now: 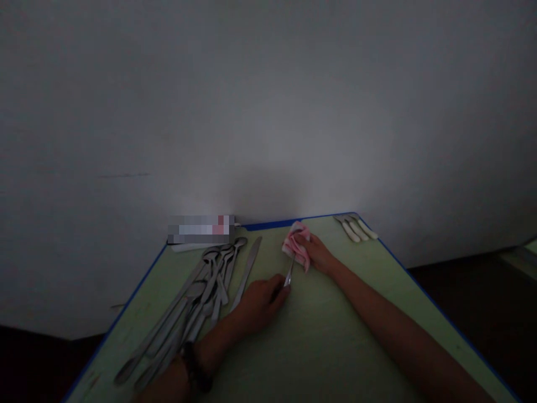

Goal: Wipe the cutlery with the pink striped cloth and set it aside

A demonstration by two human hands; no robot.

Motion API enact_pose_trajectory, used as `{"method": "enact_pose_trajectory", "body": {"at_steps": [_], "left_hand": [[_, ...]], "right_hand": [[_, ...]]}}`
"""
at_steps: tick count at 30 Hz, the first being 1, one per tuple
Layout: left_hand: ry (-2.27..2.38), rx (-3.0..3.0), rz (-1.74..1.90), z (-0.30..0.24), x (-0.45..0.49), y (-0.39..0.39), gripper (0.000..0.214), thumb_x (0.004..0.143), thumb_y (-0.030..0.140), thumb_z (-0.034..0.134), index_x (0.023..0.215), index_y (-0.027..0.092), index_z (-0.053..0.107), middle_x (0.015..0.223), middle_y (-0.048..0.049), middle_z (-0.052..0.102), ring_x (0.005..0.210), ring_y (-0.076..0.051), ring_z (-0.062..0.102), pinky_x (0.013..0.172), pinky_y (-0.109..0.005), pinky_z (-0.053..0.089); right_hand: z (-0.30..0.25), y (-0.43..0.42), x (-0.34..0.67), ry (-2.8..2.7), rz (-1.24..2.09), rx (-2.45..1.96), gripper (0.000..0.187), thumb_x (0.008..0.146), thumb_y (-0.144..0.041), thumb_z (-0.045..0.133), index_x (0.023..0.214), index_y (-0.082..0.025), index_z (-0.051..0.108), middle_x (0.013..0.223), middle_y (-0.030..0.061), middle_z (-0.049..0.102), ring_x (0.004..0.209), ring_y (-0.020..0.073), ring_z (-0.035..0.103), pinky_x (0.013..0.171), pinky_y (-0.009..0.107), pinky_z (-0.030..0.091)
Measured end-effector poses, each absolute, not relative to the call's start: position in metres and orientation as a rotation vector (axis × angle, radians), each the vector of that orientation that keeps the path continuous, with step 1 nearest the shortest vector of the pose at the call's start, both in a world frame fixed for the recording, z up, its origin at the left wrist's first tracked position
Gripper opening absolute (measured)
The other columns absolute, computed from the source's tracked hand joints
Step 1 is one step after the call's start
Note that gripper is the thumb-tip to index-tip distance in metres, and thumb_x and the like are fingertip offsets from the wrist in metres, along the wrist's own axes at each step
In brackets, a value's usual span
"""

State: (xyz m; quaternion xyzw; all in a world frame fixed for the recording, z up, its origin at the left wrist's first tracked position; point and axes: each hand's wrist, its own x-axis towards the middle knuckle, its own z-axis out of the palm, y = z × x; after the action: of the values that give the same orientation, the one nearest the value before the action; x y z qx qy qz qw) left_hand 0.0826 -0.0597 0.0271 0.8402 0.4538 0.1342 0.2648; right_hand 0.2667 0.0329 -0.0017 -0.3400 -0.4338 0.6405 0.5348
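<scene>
My left hand (260, 303) rests on the green table (319, 341), fingers closed on the lower end of a thin metal utensil (289, 276). My right hand (315, 253) is closed on a pink cloth (297, 244) bunched round the utensil's upper end, so that end is hidden. A pile of several metal spoons and long utensils (197, 296) lies just left of my left hand. A table knife (247, 271) lies between the pile and my hands.
Three white-handled utensils (357, 226) lie at the table's far right corner. A flat white object (188, 246) sits at the far left edge against the grey wall. The table has a blue rim (272, 224); dark floor lies on both sides.
</scene>
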Motion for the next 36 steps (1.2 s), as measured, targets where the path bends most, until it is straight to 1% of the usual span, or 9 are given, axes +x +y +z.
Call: {"method": "enact_pose_trajectory", "body": {"at_steps": [4, 8, 11, 15, 19, 22, 27, 33, 36], "left_hand": [[1.254, 2.098, 0.486, 0.028, 0.081, -0.062, 0.028, 0.095, 0.037, 0.024, 0.081, 0.020, 0.042, 0.066, 0.0020, 0.051, 0.061, -0.013, 0.050, 0.057, -0.024, 0.037], [1.192, 1.943, 0.618, 0.028, 0.081, -0.060, 0.032, 0.095, 0.039, 0.020, 0.079, 0.021, 0.040, 0.064, 0.0040, 0.046, 0.058, -0.012, 0.048, 0.058, -0.023, 0.038], [1.206, 1.884, 0.656, 0.028, 0.080, -0.057, 0.034, 0.094, 0.044, 0.023, 0.075, 0.021, 0.039, 0.064, 0.0043, 0.045, 0.058, -0.011, 0.047, 0.057, -0.024, 0.038], [1.261, 1.832, 0.598, 0.029, 0.081, -0.055, 0.038, 0.091, 0.050, 0.029, 0.073, 0.020, 0.042, 0.061, 0.0044, 0.046, 0.057, -0.012, 0.048, 0.056, -0.024, 0.036], [1.296, 1.784, 0.618, 0.032, 0.083, -0.052, 0.043, 0.090, 0.051, 0.027, 0.066, 0.020, 0.042, 0.056, 0.0043, 0.044, 0.055, -0.012, 0.046, 0.055, -0.025, 0.036], [1.345, 1.744, 0.636, 0.034, 0.087, -0.049, 0.045, 0.089, 0.052, 0.026, 0.063, 0.020, 0.042, 0.054, 0.0036, 0.044, 0.053, -0.013, 0.045, 0.053, -0.025, 0.035], [1.408, 1.659, 0.651, 0.033, 0.089, -0.045, 0.046, 0.086, 0.053, 0.027, 0.058, 0.020, 0.042, 0.051, 0.0032, 0.044, 0.050, -0.014, 0.043, 0.051, -0.026, 0.033], [1.454, 1.570, 0.650, 0.025, 0.094, -0.036, 0.051, 0.085, 0.059, 0.022, 0.051, 0.022, 0.032, 0.044, 0.0062, 0.032, 0.040, -0.011, 0.034, 0.045, -0.025, 0.028], [1.477, 1.593, 0.703, 0.023, 0.098, -0.030, 0.049, 0.085, 0.058, 0.024, 0.054, 0.022, 0.037, 0.046, 0.0052, 0.036, 0.044, -0.013, 0.039, 0.048, -0.026, 0.029]], "right_hand": [[0.002, 0.029, 0.266, -0.981, 1.542, -0.807, 0.034, 0.064, -0.044, 0.071, 0.085, -0.017, 0.064, 0.078, 0.0006, 0.068, 0.071, 0.0141, 0.059, 0.073, 0.028, 0.046], [0.004, 0.026, 0.267, -0.956, 1.553, -0.827, 0.034, 0.064, -0.043, 0.072, 0.084, -0.017, 0.064, 0.078, 0.0013, 0.068, 0.071, 0.0146, 0.060, 0.071, 0.028, 0.046], [0.003, 0.026, 0.268, -0.982, 1.548, -0.827, 0.034, 0.065, -0.043, 0.071, 0.086, -0.018, 0.065, 0.083, 0.0022, 0.069, 0.074, 0.0152, 0.061, 0.075, 0.029, 0.046], [-0.002, 0.026, 0.270, -1.018, 1.493, -0.870, 0.031, 0.068, -0.043, 0.069, 0.087, -0.019, 0.066, 0.084, 0.0019, 0.069, 0.076, 0.0152, 0.061, 0.078, 0.029, 0.045], [-0.005, 0.033, 0.264, -1.084, 1.462, -0.927, 0.035, 0.069, -0.045, 0.067, 0.089, -0.017, 0.065, 0.085, 0.0031, 0.068, 0.078, 0.0168, 0.060, 0.080, 0.032, 0.044], [-0.007, 0.043, 0.253, -1.081, 1.353, -1.040, 0.037, 0.069, -0.049, 0.064, 0.087, -0.017, 0.066, 0.084, 0.0027, 0.067, 0.077, 0.0162, 0.059, 0.079, 0.032, 0.044], [-0.010, 0.054, 0.240, -0.981, 1.351, -0.906, 0.039, 0.067, -0.050, 0.066, 0.088, -0.017, 0.063, 0.079, 0.0007, 0.065, 0.073, 0.0142, 0.057, 0.074, 0.029, 0.045], [-0.007, 0.056, 0.242, -0.817, 1.481, -0.797, 0.035, 0.066, -0.046, 0.068, 0.085, -0.018, 0.062, 0.078, 0.0001, 0.064, 0.072, 0.0136, 0.058, 0.075, 0.029, 0.046], [-0.003, 0.058, 0.241, -0.699, 1.597, -0.692, 0.033, 0.064, -0.042, 0.071, 0.084, -0.019, 0.060, 0.076, -0.0011, 0.064, 0.072, 0.0134, 0.059, 0.078, 0.031, 0.048]]}}
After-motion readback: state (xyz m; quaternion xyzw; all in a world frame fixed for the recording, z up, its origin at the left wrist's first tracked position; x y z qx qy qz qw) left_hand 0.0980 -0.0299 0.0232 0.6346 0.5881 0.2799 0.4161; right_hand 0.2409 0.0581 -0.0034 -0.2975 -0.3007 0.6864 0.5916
